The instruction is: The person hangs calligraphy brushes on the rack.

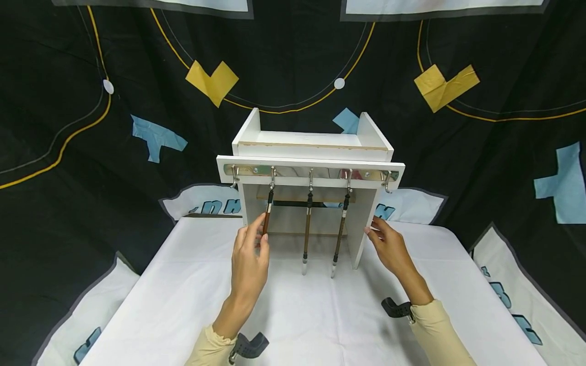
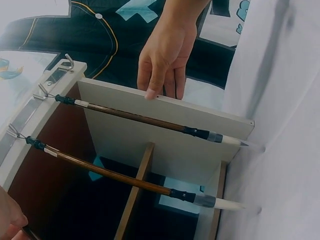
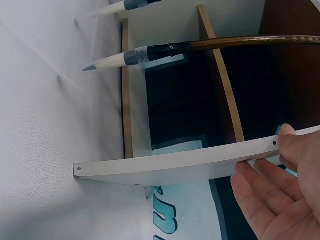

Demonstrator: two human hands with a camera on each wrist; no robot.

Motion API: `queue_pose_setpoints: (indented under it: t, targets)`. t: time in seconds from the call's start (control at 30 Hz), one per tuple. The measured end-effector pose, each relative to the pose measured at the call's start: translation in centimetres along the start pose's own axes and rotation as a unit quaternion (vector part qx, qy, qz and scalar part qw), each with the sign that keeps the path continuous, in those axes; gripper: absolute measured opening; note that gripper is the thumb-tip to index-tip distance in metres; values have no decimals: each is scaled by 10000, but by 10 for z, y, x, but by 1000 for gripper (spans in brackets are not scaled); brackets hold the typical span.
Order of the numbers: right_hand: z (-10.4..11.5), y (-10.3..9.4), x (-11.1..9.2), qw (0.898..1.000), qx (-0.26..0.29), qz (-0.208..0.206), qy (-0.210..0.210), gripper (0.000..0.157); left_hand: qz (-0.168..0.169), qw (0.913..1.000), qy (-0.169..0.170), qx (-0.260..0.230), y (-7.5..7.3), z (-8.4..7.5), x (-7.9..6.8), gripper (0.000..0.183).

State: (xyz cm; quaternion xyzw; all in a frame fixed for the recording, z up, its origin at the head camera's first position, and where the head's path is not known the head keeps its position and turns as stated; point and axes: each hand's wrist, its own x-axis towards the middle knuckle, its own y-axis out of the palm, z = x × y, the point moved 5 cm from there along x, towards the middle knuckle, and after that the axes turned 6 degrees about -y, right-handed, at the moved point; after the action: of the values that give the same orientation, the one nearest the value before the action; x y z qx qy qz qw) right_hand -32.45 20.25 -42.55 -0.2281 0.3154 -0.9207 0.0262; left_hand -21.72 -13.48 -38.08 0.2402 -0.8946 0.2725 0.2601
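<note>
A white wooden shelf (image 1: 293,181) stands on the table with a metal hook strip across its front. Near the left end of the strip, my left hand (image 1: 249,259) pinches the reddish-brown handle of a calligraphy brush (image 1: 268,214) whose top loop is on a hook; its lower end is hidden by the hand. Two more calligraphy brushes, a middle one (image 1: 308,223) and a right one (image 1: 340,234), hang with pale tips down. My right hand (image 1: 391,246) holds the shelf's right side panel (image 3: 190,162), thumb on the front edge and fingers along the outer face.
Bare hooks, one at the left end (image 1: 234,176) and one at the right end (image 1: 388,181), flank the brushes. The white-covered table (image 1: 311,325) extends around the shelf. Behind hangs a black cloth (image 1: 293,61) with yellow and blue tape.
</note>
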Motion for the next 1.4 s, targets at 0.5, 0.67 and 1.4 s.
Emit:
queue_pose_setpoints:
  t: [0.5, 0.67, 1.4]
  targets:
    - [-1, 1, 0, 10000, 45, -42, -50, 49, -104, 9999, -29, -50, 7, 10, -1, 51]
    - [-1, 0, 0, 10000, 36, -40, -44, 49, -104, 9999, -58, -70, 10, 12, 0, 51]
    - [-2, 1, 0, 9999, 107, -34, -29, 50, 14, 9997, -108, -202, 21, 18, 3, 52]
